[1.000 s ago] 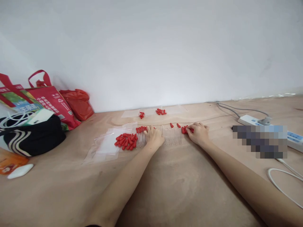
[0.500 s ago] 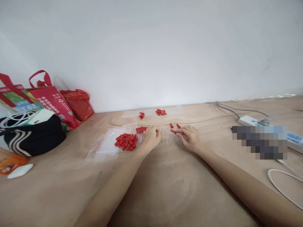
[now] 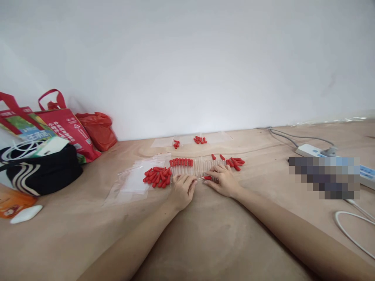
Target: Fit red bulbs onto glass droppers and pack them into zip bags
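Observation:
My left hand (image 3: pixel 182 191) pinches a thin clear dropper tube (image 3: pixel 200 178), held roughly level. At the tube's right end is a red rubber bulb (image 3: pixel 208 178), gripped in the fingertips of my right hand (image 3: pixel 224 180); whether the tube is inside the bulb I cannot tell. Behind my hands lies a row of bare clear tubes (image 3: pixel 200 164). To their left, several tubes carry red bulbs (image 3: pixel 181 162) at the far end. A pile of loose red bulbs (image 3: pixel 157 176) sits left of my left hand, and a smaller cluster (image 3: pixel 235 163) beyond my right hand.
Clear plastic bags (image 3: pixel 133 181) lie on the wooden table (image 3: pixel 187 242) at left. Farther back are more red bulbs (image 3: pixel 200 139). Shopping bags (image 3: pixel 67 130) and a black pouch (image 3: pixel 55 171) stand far left. A power strip (image 3: pixel 310 150) with cables and a pixelated object (image 3: pixel 322 177) lie right.
My left hand came nearer with a tube out of the row. My right hand moved left and nearer with a red bulb, bringing both hands together and uncovering the capped row and right cluster.

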